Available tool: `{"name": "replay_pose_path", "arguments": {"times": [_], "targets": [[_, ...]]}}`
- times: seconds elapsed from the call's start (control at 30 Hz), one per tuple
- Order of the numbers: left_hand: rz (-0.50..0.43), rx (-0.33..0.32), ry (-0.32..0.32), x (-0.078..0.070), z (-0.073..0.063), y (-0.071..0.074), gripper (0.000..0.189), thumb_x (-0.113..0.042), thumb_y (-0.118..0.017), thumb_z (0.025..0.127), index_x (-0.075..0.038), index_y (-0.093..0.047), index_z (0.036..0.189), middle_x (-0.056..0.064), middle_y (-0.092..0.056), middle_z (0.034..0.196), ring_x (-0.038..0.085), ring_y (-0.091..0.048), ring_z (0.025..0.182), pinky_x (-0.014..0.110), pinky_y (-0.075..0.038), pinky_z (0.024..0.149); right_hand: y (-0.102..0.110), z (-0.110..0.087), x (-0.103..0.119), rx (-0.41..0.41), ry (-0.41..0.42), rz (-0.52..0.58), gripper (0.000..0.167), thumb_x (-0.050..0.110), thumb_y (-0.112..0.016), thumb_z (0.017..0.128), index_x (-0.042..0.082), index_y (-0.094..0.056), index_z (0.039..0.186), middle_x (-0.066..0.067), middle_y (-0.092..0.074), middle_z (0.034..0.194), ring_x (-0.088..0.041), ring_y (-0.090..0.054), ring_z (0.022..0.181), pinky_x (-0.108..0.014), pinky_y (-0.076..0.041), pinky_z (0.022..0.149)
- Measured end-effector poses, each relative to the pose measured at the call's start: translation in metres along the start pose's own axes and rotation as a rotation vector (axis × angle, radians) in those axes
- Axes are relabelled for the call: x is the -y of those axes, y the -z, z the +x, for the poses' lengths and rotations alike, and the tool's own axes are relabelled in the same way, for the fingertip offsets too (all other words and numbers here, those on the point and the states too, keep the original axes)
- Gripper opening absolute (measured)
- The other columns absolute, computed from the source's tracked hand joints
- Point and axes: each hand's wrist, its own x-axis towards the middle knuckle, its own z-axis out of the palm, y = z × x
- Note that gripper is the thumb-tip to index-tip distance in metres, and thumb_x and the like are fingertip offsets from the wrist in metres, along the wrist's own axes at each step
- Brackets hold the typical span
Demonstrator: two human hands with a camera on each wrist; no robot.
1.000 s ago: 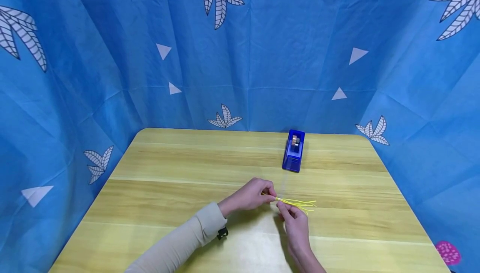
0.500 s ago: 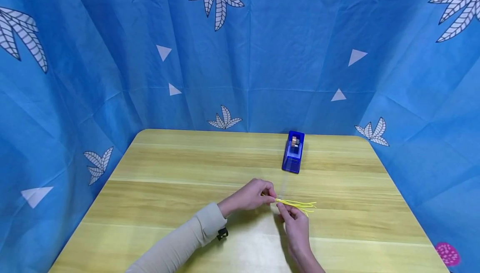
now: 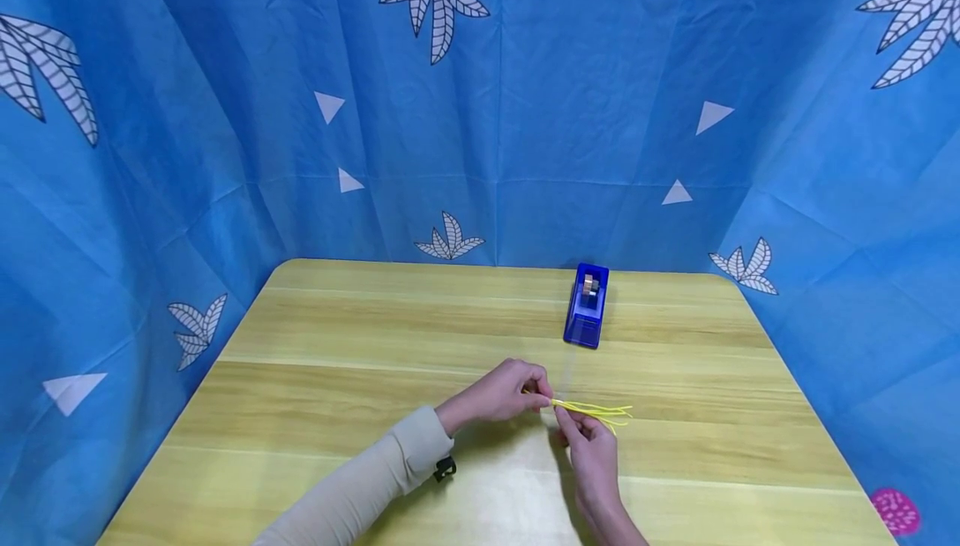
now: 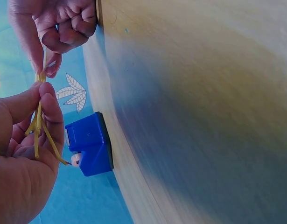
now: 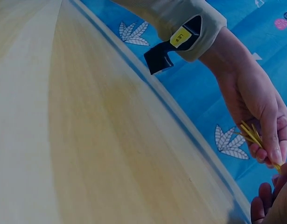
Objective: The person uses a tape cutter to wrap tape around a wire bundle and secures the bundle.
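Note:
Several thin yellow strands (image 3: 600, 409) form a bundle held above the table between both hands; whether they are cord or wire I cannot tell. My left hand (image 3: 510, 392) pinches the bundle near its left end between thumb and forefinger. Short strand ends (image 4: 37, 135) stick out over the left palm. Just to the right, my right hand (image 3: 595, 453) pinches the same bundle, and the longer ends fan out past its fingers. A clear tape strip (image 3: 567, 373) runs from the blue tape dispenser (image 3: 586, 306) to the bundle by the fingertips.
The dispenser stands near the back edge of the wooden table (image 3: 337, 329), a small roll inside it. A blue patterned curtain (image 3: 585, 112) hangs around the table's back and sides. The left sleeve (image 3: 375, 475) carries a black wrist device (image 3: 445, 468).

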Motion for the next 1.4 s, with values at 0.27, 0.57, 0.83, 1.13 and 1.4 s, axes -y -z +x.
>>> {"name": "replay_pose_path", "arguments": {"times": [0.27, 0.57, 0.83, 1.13, 1.4], "targets": [[0.006, -0.003, -0.026, 0.0028, 0.0008, -0.0018, 0.006, -0.008, -0.069, 0.099, -0.009, -0.072, 0.094, 0.009, -0.075, 0.088, 0.018, -0.07, 0.076, 0.017, -0.052, 0.064, -0.0008, -0.0003, -0.0006, 0.012, 0.0, 0.015, 0.026, 0.017, -0.069, 0.101, -0.007, -0.067, 0.112, 0.005, -0.07, 0.078, -0.008, -0.063, 0.069, -0.021, -0.054, 0.07], [0.014, -0.011, -0.028, 0.0037, 0.0028, -0.0026, 0.005, -0.008, -0.07, 0.099, -0.009, -0.072, 0.094, 0.008, -0.076, 0.088, 0.015, -0.069, 0.074, 0.017, -0.053, 0.065, -0.0012, -0.0008, 0.0013, 0.047, 0.014, 0.079, 0.024, 0.012, -0.065, 0.103, -0.01, -0.063, 0.111, 0.002, -0.069, 0.077, -0.009, -0.065, 0.069, -0.024, -0.058, 0.07], [0.004, -0.011, -0.033, 0.0045, 0.0024, -0.0039, 0.004, -0.007, -0.07, 0.098, -0.006, -0.072, 0.095, 0.007, -0.076, 0.089, 0.019, -0.071, 0.077, 0.016, -0.053, 0.066, -0.001, -0.0024, -0.0005, 0.067, 0.029, 0.128, 0.025, 0.011, -0.063, 0.104, -0.01, -0.062, 0.116, -0.001, -0.077, 0.093, -0.009, -0.072, 0.078, -0.024, -0.06, 0.08], [0.009, -0.008, -0.032, 0.0063, 0.0026, -0.0046, 0.006, -0.01, -0.07, 0.098, -0.004, -0.072, 0.097, 0.007, -0.076, 0.09, 0.015, -0.07, 0.075, 0.016, -0.054, 0.067, -0.0017, -0.0011, -0.0027, 0.065, 0.022, 0.166, 0.025, 0.01, -0.062, 0.104, -0.009, -0.061, 0.12, -0.001, -0.077, 0.097, -0.009, -0.074, 0.081, -0.025, -0.061, 0.084], [0.04, -0.007, -0.031, 0.0054, 0.0023, -0.004, 0.005, -0.01, -0.071, 0.098, -0.006, -0.072, 0.096, 0.005, -0.075, 0.089, 0.001, -0.06, 0.07, 0.015, -0.052, 0.068, -0.0002, -0.0005, -0.0029, 0.062, 0.001, 0.211, 0.042, 0.01, -0.061, 0.105, -0.011, -0.049, 0.139, 0.006, -0.075, 0.098, -0.007, -0.073, 0.084, -0.025, -0.06, 0.085]]}}
